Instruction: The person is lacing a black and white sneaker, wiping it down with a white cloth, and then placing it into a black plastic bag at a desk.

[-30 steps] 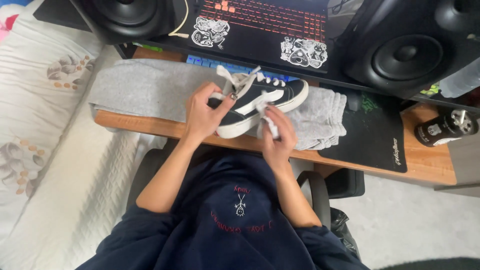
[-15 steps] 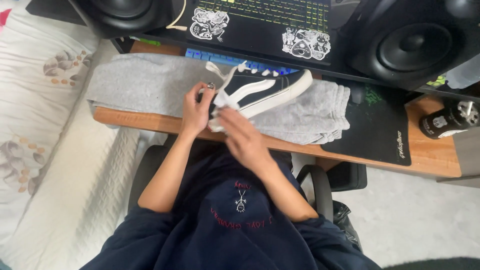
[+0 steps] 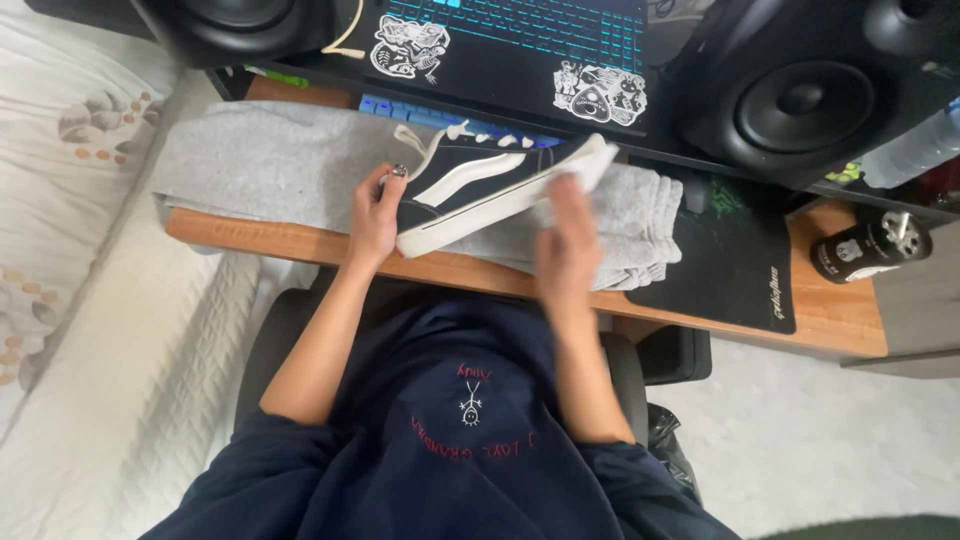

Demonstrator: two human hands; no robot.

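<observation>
A black sneaker (image 3: 480, 175) with a white stripe, white laces and a white sole lies tilted on a folded grey cloth (image 3: 250, 165) at the desk's near edge. My left hand (image 3: 372, 215) grips its heel end, thumb on the collar. My right hand (image 3: 565, 240) is blurred with motion at the toe end. It presses a small white cloth (image 3: 583, 178) against the sole's front. The shoe's toe points right, toward the speaker.
An open laptop (image 3: 500, 40) with stickers and a lit keyboard sits behind the shoe, between two black speakers (image 3: 800, 95). A black mouse pad (image 3: 730, 250), a dark can (image 3: 865, 245) and a bottle (image 3: 915, 150) are at right. A quilted bed (image 3: 80, 300) lies left.
My right hand slid from the shoe's near side, past its heel area, out to the toe. The sneaker was tipped and shifted slightly while my left hand kept its grip.
</observation>
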